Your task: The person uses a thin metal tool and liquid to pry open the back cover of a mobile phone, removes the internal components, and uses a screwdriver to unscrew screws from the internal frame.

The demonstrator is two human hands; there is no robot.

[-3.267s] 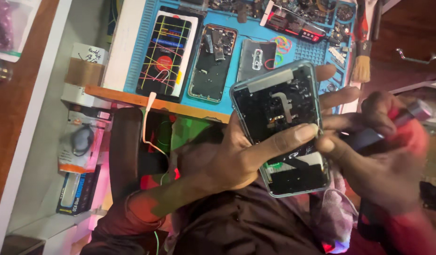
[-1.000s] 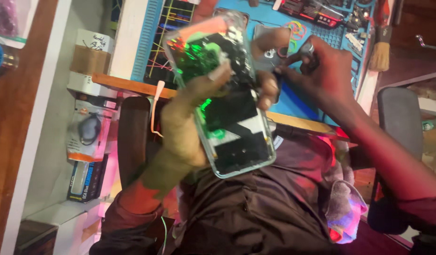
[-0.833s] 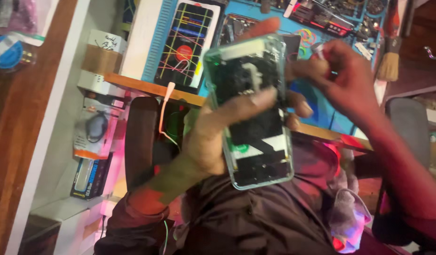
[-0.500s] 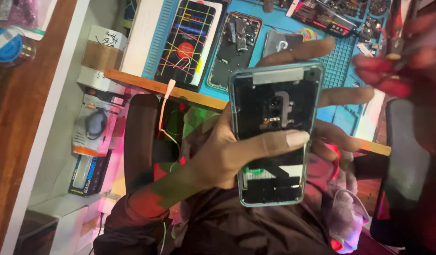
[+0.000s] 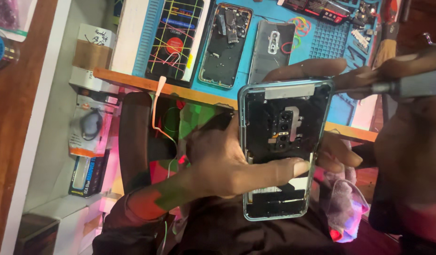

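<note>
The left hand (image 5: 218,165) clamps the open phone (image 5: 281,151) standing tall, top toward the blue mat (image 5: 343,106), while the right hand (image 5: 406,141) pinches a screwdriver (image 5: 406,85) beside the phone's top corner

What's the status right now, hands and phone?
Left hand grips opened phone, thumb across it. Right hand holds screwdriver at its top corner. Nothing in the way.

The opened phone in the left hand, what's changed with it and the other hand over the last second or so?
The right hand came back from the blue mat and now holds a screwdriver pointed at the top right corner of the opened phone, which tipped from slanted to nearly upright. The left hand kept its grip, thumb across the phone. The parts on the mat stayed put.
</note>
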